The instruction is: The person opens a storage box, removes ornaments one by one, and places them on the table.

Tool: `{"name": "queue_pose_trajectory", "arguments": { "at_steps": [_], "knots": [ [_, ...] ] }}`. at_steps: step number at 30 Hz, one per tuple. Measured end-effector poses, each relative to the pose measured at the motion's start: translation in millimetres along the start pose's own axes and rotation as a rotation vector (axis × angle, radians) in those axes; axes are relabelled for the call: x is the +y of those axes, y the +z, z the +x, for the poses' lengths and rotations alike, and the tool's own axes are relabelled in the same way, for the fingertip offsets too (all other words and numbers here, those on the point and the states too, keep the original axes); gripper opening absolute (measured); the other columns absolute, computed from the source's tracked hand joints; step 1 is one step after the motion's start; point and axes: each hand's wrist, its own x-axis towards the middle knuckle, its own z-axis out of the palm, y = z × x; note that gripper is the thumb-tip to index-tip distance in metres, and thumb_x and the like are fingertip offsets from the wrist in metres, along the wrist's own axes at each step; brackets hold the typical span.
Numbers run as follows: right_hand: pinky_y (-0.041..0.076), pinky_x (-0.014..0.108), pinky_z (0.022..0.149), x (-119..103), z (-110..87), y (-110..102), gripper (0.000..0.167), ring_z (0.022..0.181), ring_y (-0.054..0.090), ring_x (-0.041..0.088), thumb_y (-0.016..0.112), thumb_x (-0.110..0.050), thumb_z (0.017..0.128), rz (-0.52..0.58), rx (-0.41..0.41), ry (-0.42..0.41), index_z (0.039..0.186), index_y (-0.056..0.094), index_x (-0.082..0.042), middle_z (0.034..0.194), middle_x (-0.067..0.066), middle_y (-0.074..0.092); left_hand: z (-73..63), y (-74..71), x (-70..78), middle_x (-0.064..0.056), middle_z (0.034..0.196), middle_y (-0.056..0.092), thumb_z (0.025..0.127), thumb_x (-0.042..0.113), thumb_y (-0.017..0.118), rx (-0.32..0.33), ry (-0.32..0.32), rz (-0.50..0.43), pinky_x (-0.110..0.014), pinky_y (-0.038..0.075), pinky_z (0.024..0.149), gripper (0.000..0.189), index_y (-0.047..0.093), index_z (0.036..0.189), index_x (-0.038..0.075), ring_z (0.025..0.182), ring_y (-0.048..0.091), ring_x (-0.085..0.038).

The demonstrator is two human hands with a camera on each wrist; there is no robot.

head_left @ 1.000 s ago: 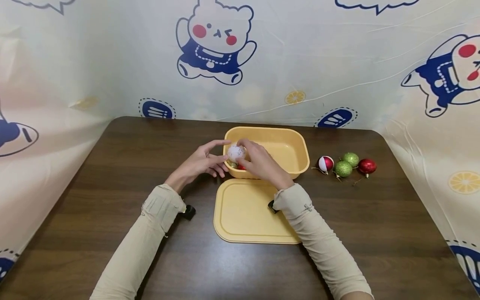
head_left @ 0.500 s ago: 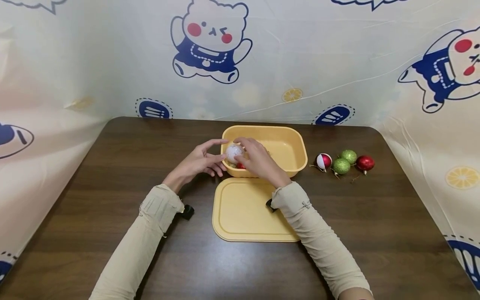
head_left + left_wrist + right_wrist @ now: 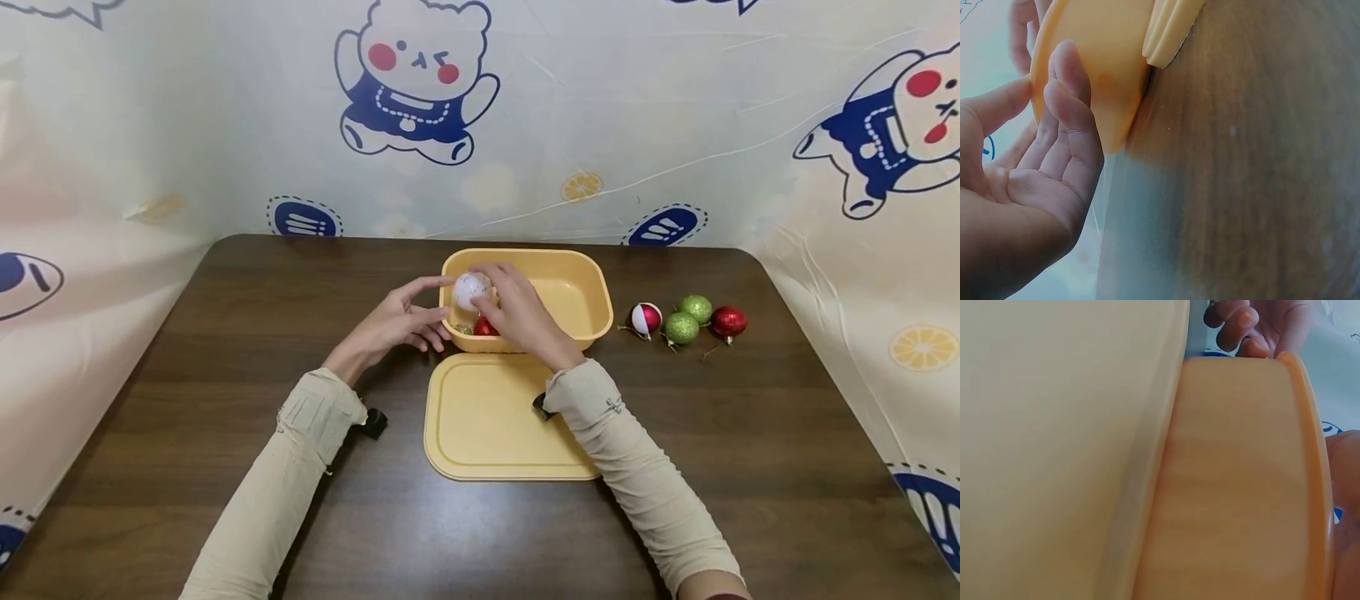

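My right hand (image 3: 521, 312) reaches over the yellow plastic box (image 3: 592, 287) and holds a white speckled ball (image 3: 472, 291) between thumb and fingers, near the left end. Below that ball, inside the box, sit a red ornament ball (image 3: 484, 326) and a partly hidden gold one (image 3: 462, 329). My left hand (image 3: 393, 325) touches the box's left end, its thumb and index finger at the rim, the other fingers loosely bent outside the wall. In the left wrist view, the left hand (image 3: 1054, 169) lies against the box wall (image 3: 1110, 62). The ball is hidden in both wrist views.
The yellow lid (image 3: 502, 425) lies flat in front of the box, partly under the right forearm. To the right lie a red-and-white ball (image 3: 646, 319), two green glitter balls (image 3: 681, 328) and a red ball (image 3: 728, 322). A printed cloth (image 3: 525, 200) hangs behind the table.
The right hand has lifted the white ball slightly toward the far side, so more of the red ball shows. The left hand keeps its place at the box. The head view has shifted slightly.
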Motion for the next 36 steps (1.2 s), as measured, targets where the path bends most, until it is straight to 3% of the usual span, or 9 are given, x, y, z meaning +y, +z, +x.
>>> {"name": "queue_pose_trajectory", "arguments": {
  "at_steps": [10,18,28,36],
  "knots": [
    [0.045,0.041,0.102,3,1.8,-14,0.044,0.124,0.048,0.03,0.064,-0.011,0.097,-0.005,0.096,0.02,0.139,0.054,-0.003,0.136,0.02,0.048,1.8,-1.9,-0.9,-0.031,0.093,0.069,0.1,0.02,0.063,-0.006,0.01,0.001,-0.041,0.058,0.057,0.057,0.039,0.151,0.021,0.066,0.071,-0.026],
    [0.05,0.042,0.093,6,0.3,-28,0.045,0.123,0.048,0.032,0.065,-0.009,0.097,0.052,0.139,0.031,0.139,0.054,0.0,0.138,0.019,0.054,1.9,-1.6,-1.7,-0.027,0.09,0.071,0.1,0.018,0.062,-0.014,0.017,-0.002,-0.04,0.058,0.057,0.057,0.038,0.152,0.02,0.066,0.071,-0.026],
    [0.051,0.047,0.093,5,-2.6,-38,0.043,0.121,0.051,0.028,0.065,-0.01,0.097,0.085,0.177,-0.005,0.138,0.055,-0.002,0.134,0.015,0.058,2.2,-1.5,-2.4,-0.024,0.089,0.071,0.1,0.019,0.062,-0.01,0.012,0.0,-0.039,0.057,0.056,0.056,0.039,0.152,0.021,0.066,0.07,-0.025],
    [0.05,0.041,0.093,2,-3.9,-42,0.043,0.122,0.051,0.026,0.066,-0.013,0.097,0.073,0.174,-0.004,0.138,0.056,-0.004,0.136,0.013,0.058,1.3,-1.5,-2.3,-0.018,0.085,0.072,0.1,0.02,0.062,-0.012,0.016,-0.006,-0.039,0.057,0.056,0.057,0.039,0.152,0.021,0.066,0.07,-0.025]
  ]
}}
